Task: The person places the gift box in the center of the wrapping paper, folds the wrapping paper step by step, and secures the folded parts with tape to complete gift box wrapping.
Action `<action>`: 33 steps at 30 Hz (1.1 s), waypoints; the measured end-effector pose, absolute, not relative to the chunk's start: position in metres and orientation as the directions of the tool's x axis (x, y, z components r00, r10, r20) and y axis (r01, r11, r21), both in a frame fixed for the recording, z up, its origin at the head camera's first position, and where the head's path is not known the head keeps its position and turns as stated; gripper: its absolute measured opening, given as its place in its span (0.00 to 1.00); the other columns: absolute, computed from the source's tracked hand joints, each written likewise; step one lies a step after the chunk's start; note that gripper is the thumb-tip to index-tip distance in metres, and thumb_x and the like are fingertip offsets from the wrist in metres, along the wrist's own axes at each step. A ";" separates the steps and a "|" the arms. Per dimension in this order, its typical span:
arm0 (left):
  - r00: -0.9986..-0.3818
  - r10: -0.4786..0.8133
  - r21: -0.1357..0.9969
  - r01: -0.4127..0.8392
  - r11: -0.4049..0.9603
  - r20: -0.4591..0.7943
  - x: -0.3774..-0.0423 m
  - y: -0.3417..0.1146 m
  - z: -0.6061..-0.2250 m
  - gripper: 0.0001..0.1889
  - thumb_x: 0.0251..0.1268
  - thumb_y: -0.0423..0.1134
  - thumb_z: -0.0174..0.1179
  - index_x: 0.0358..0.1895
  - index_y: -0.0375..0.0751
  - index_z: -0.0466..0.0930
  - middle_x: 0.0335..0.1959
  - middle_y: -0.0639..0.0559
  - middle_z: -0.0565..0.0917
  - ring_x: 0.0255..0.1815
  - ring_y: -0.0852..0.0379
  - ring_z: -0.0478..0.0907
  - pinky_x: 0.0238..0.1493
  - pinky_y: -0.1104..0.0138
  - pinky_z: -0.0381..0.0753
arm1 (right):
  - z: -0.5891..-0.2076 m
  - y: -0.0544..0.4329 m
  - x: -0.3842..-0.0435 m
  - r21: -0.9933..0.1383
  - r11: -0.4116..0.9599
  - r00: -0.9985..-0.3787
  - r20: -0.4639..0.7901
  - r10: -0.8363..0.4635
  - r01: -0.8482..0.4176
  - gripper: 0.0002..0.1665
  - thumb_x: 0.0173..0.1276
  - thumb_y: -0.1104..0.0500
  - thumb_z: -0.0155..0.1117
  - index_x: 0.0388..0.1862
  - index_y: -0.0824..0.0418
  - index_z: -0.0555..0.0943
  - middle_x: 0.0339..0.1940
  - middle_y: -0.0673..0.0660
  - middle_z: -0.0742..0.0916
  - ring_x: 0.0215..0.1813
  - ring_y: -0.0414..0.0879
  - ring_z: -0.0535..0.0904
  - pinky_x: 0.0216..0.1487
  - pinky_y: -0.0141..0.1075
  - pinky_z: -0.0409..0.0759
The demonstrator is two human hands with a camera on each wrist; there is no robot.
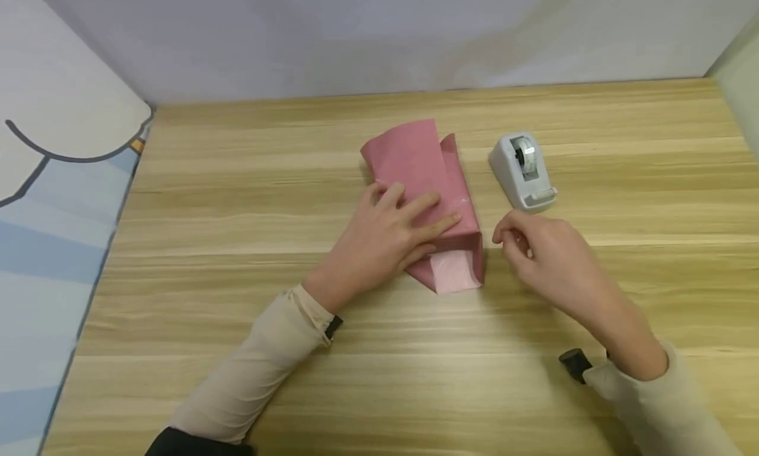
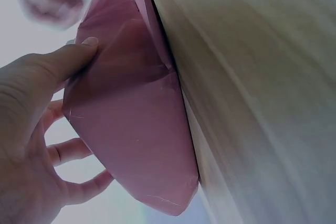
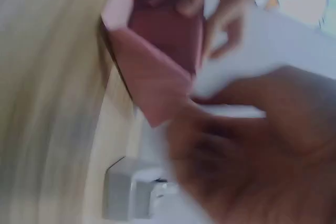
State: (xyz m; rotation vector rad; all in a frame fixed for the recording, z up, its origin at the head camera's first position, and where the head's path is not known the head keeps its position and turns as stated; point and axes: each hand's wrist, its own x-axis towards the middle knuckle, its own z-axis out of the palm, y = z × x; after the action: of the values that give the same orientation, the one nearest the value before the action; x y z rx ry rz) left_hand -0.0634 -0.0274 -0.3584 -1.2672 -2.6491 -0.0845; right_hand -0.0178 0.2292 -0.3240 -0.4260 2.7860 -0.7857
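A pink sheet of paper [image 1: 409, 154], folded into a long package, lies on the table. Its near end gapes, with a pale patch [image 1: 453, 271] showing there. My left hand [image 1: 385, 235] rests across the top with spread fingers, and the left thumb [image 2: 79, 59] touches the near edge of the paper. Just right of the package, my right hand [image 1: 548, 258] hovers with loosely curled fingers; nothing shows between them. In the right wrist view that hand [image 3: 247, 145] is blurred and overlaps the corner of the pink paper [image 3: 149, 74].
A pale grey tape dispenser [image 1: 522, 171] with a roll of clear tape stands right of the package, just beyond my right hand. The wood-grain table [image 1: 237, 179] meets a white wall [image 1: 367, 41] at the back. A panel with printed shapes [image 1: 53, 258] borders the left side.
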 end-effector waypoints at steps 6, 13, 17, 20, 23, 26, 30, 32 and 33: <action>-0.613 0.766 -0.038 0.775 0.631 0.195 -0.064 -0.030 -0.359 0.25 0.78 0.57 0.57 0.75 0.70 0.72 0.68 0.52 0.77 0.53 0.46 0.69 0.63 0.47 0.72 | -0.340 0.232 -0.023 -0.572 0.818 -0.818 -0.446 -0.364 -0.052 0.18 0.80 0.46 0.59 0.40 0.60 0.83 0.26 0.51 0.83 0.28 0.42 0.74 0.30 0.35 0.73; -0.620 0.755 -0.024 0.770 0.638 0.213 -0.063 -0.029 -0.360 0.25 0.77 0.56 0.59 0.74 0.69 0.73 0.69 0.52 0.77 0.53 0.46 0.70 0.61 0.48 0.72 | -0.353 0.207 -0.017 -0.481 0.866 -0.906 -0.295 -0.305 -0.135 0.17 0.76 0.55 0.60 0.24 0.57 0.76 0.14 0.47 0.72 0.19 0.40 0.65 0.21 0.33 0.61; -0.620 0.754 -0.017 0.770 0.638 0.218 -0.062 -0.027 -0.360 0.25 0.77 0.56 0.59 0.74 0.69 0.73 0.69 0.52 0.77 0.52 0.46 0.70 0.61 0.48 0.72 | -0.357 0.199 -0.014 -0.532 0.844 -0.928 -0.275 -0.253 -0.072 0.16 0.73 0.58 0.60 0.22 0.57 0.78 0.12 0.46 0.71 0.17 0.39 0.63 0.20 0.32 0.59; -0.620 0.753 -0.015 0.770 0.638 0.220 -0.062 -0.027 -0.359 0.25 0.77 0.56 0.59 0.74 0.69 0.74 0.69 0.52 0.77 0.52 0.46 0.70 0.62 0.48 0.72 | -0.359 0.195 -0.014 -0.585 0.811 -0.927 -0.306 -0.218 0.002 0.18 0.73 0.57 0.60 0.20 0.57 0.78 0.11 0.47 0.74 0.16 0.40 0.65 0.19 0.32 0.61; -0.616 0.755 -0.016 0.772 0.635 0.224 -0.063 -0.027 -0.359 0.24 0.77 0.57 0.58 0.73 0.69 0.75 0.69 0.52 0.78 0.52 0.46 0.71 0.62 0.47 0.72 | -0.361 0.191 -0.015 -0.632 0.770 -0.920 -0.346 -0.182 0.086 0.20 0.75 0.54 0.59 0.21 0.56 0.79 0.11 0.48 0.77 0.16 0.41 0.68 0.19 0.33 0.64; -0.614 0.758 -0.018 0.774 0.633 0.221 -0.063 -0.027 -0.359 0.23 0.78 0.56 0.57 0.73 0.69 0.75 0.70 0.52 0.78 0.52 0.46 0.71 0.62 0.48 0.71 | -0.361 0.189 -0.017 -0.668 0.731 -0.908 -0.381 -0.176 0.138 0.21 0.79 0.51 0.58 0.25 0.57 0.82 0.12 0.49 0.80 0.16 0.42 0.71 0.19 0.34 0.66; -0.614 0.763 -0.008 0.778 0.628 0.201 -0.063 -0.027 -0.357 0.24 0.78 0.57 0.57 0.74 0.69 0.73 0.71 0.52 0.77 0.53 0.45 0.71 0.64 0.47 0.70 | -0.361 0.192 -0.019 -0.721 0.681 -0.879 -0.402 -0.258 0.129 0.17 0.81 0.53 0.55 0.40 0.61 0.86 0.20 0.50 0.86 0.20 0.42 0.75 0.22 0.33 0.71; -0.612 0.767 -0.002 0.782 0.624 0.192 -0.064 -0.027 -0.357 0.26 0.76 0.58 0.58 0.75 0.69 0.73 0.71 0.52 0.77 0.54 0.45 0.71 0.64 0.47 0.70 | -0.361 0.195 -0.019 -0.741 0.663 -0.868 -0.393 -0.304 0.103 0.15 0.81 0.57 0.54 0.48 0.63 0.86 0.25 0.51 0.88 0.24 0.42 0.76 0.25 0.33 0.73; -0.610 0.770 0.002 0.784 0.621 0.186 -0.063 -0.028 -0.357 0.27 0.75 0.59 0.60 0.75 0.69 0.72 0.71 0.52 0.76 0.54 0.45 0.71 0.65 0.47 0.69 | -0.360 0.196 -0.019 -0.748 0.658 -0.866 -0.384 -0.320 0.088 0.15 0.80 0.59 0.54 0.51 0.64 0.86 0.27 0.51 0.89 0.26 0.42 0.78 0.28 0.33 0.74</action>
State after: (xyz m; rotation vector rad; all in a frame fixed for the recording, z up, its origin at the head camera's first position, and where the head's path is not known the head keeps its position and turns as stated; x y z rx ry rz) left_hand -0.0635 -0.0276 -0.3565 -1.2936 -2.6749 -0.1248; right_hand -0.0188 0.1956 -0.3603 -0.1804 2.3833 -1.1110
